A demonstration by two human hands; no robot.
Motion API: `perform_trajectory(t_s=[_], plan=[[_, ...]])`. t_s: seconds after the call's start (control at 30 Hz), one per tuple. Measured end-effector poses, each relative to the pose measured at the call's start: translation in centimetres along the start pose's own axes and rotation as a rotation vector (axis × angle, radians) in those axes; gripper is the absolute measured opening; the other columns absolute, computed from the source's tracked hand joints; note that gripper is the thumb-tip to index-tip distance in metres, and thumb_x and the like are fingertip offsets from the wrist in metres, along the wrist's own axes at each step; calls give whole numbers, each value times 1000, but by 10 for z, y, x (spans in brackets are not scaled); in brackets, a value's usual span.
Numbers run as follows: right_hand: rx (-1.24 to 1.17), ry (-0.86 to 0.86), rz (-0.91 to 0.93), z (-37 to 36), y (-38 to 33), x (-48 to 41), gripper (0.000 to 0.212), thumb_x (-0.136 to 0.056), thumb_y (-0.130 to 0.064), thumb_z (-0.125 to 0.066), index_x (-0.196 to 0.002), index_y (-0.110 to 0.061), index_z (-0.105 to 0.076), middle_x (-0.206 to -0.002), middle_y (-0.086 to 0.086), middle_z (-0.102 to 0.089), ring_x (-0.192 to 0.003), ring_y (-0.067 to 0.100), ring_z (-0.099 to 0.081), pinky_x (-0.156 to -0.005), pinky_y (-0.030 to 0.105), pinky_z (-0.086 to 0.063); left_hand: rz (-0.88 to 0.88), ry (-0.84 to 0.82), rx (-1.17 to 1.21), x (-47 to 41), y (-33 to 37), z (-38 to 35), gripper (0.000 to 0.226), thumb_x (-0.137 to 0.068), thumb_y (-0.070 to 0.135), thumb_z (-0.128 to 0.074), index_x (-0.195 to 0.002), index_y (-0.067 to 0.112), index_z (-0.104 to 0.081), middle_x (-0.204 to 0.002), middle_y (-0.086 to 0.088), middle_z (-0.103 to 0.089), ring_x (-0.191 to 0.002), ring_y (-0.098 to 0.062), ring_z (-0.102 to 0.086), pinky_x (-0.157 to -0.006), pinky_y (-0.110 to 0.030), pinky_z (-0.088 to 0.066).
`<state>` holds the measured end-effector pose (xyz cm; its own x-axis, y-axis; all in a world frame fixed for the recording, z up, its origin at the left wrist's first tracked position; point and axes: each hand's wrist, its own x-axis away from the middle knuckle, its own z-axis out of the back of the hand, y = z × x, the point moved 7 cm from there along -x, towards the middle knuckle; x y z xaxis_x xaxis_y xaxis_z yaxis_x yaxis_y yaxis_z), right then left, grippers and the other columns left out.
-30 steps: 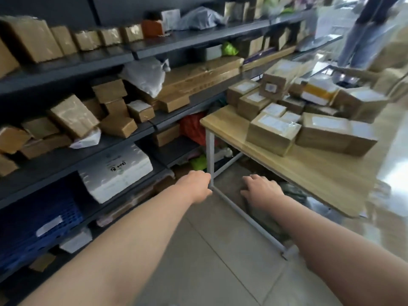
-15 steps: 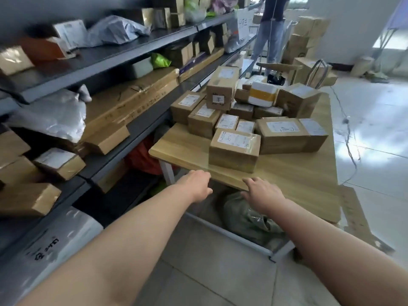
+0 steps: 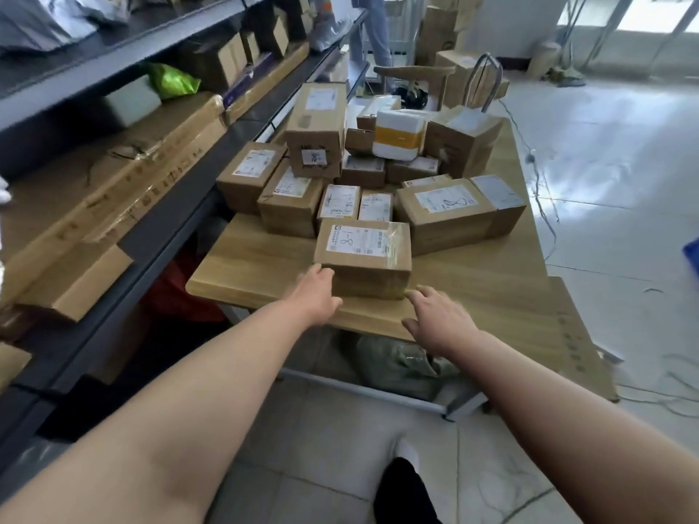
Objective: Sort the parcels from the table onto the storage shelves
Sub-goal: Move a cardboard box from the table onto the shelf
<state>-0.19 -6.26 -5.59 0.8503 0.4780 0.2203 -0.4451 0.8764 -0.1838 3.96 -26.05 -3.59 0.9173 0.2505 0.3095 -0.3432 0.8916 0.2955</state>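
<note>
Nearest brown cardboard box with a white label marked "8-1" (image 3: 363,257) sits at the near edge of the light wooden table (image 3: 257,268), taped shut; likely stiff, light, safe to clamp by opposite side faces. Left hand (image 3: 316,293) open, fingertips at its left corner; right hand (image 3: 435,317) open, empty, just beside its right corner. No grip closed yet.
</note>
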Motion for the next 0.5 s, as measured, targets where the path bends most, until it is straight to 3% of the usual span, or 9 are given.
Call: perform_trajectory(t_s=[0.3, 0.4, 0.5], plan=[[-76, 41, 64, 6, 18, -74, 66, -92, -32, -56, -149, -25, -25, -160, 9, -13, -146, 28, -15, -113, 45, -26, 80, 28, -16, -89, 9, 21, 63, -95, 31, -57, -150, 19, -28, -162, -3, -8, -143, -30, -26, -114, -46, -28], [-109, 23, 85, 1, 26, -91, 66, -92, -31, -53, -150, -32, -21, -160, 6, -12, -145, 28, -18, -112, 45, -27, 101, 4, -28, -120, 13, 20, 62, -96, 32, -54, -150, 22, -26, -163, -3, -4, -141, -34, -28, -112, -45, -27], [-127, 53, 113, 4, 31, -102, 57, -92, -28, -52, -145, -34, -31, -159, 5, -18, -140, 30, -28, -106, 44, -35, 114, 2, -34, -147, 15, 23, 60, -97, 34, -50, -151, 26, -24, -162, -3, -6, -139, -37, -31, -111, -45, -27]])
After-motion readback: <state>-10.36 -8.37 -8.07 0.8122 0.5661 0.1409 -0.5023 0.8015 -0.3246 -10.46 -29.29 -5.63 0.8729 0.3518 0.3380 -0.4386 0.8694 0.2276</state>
